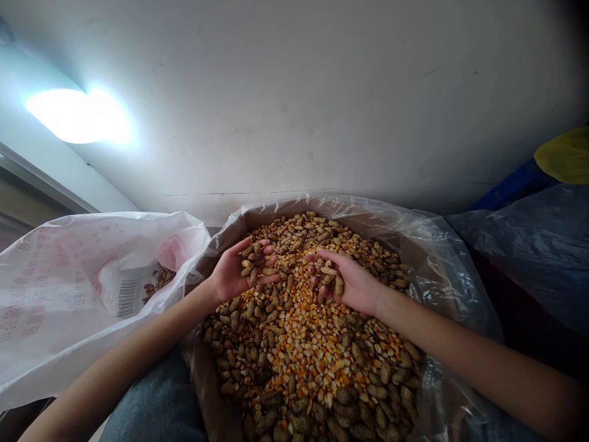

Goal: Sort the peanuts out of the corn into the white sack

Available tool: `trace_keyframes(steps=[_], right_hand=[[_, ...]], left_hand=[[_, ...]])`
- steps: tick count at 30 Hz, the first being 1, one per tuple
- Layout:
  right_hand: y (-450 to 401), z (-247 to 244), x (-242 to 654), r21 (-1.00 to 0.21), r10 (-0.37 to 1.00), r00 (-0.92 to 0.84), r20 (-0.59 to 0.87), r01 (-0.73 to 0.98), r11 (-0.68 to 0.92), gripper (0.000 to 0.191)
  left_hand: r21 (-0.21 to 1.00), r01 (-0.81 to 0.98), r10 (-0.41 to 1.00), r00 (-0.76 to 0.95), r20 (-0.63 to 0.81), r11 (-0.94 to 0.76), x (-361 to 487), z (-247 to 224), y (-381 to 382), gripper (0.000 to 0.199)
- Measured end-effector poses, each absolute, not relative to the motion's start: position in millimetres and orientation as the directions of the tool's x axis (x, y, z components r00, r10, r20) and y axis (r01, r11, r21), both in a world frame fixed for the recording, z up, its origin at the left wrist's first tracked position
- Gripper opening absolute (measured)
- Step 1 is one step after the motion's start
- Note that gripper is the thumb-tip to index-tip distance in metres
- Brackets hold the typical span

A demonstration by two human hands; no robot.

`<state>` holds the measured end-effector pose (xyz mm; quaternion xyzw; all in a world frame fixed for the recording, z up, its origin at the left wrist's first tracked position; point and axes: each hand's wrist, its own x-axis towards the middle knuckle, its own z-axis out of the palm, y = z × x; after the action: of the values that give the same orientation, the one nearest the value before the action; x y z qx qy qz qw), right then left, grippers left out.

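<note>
From here I see the left hand (242, 274) and right hand (350, 282) cupped full of peanuts (252, 261) above corn (299, 356) in a plastic-lined cardboard box (211, 399), under a white wall (294, 104) and a bright lamp (78, 116) at upper left.

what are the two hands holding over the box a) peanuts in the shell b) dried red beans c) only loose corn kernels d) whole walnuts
a, because the left hand and right hand each cup peanuts in the shell above a mix of peanuts and corn kernels.
</note>
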<state>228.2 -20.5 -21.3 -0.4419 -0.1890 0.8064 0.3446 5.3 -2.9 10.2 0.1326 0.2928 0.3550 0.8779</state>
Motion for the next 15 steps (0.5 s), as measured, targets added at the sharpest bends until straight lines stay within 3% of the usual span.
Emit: trace_keyframes(steps=[15], right_hand=[[-19.6, -19.4, 227.1, -0.610, 0.720, -0.370, -0.587, -0.382, -0.694, 0.023]], left_hand=[[0.430, -0.448, 0.615, 0.660, -0.431, 0.783, -2.5, 13.0, -1.3, 0.032]])
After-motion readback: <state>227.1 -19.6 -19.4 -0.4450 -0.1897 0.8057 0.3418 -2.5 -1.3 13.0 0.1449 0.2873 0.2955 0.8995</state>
